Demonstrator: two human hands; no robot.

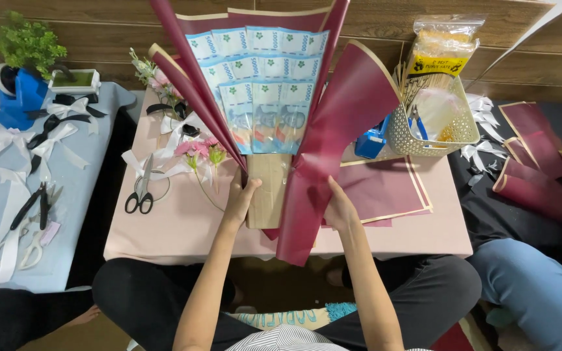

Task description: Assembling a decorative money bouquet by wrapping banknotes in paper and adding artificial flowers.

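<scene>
From the head camera I see my left hand (240, 198) wrapped around the brown paper stem (268, 188) of a banknote bouquet (261, 91), fingers curled onto its left edge, so it is grasping the stem. The fan of blue-green banknotes rises straight above that hand, backed by dark maroon wrapping paper (343, 130) with a thin gold border.

My right hand (339, 208) is just right of the stem, pressed flat against the large maroon sheet that folds down past it; the fingers lie behind the sheet's edge, holding the paper against the bouquet. The two hands sit close together, the stem between them.

Left of my left hand, on the pink table (183, 227), lie black-handled scissors (140, 192), and nearer the hand a small pink artificial flower (193, 149) with white ribbon (164, 166) around it. Further left, on a pale blue surface (92, 188), are more white ribbon bows (47, 140), black pliers (34, 205) and a blue pot with a green plant (21, 71).

Beyond my right hand, flat maroon sheets (385, 188) lie on the table, and above them stands a cream woven basket (430, 133) holding a plastic bag and tools. Far right, more rolled maroon sheets (535, 169) rest on a dark surface, beside another person's blue-trousered knee (541, 286).
</scene>
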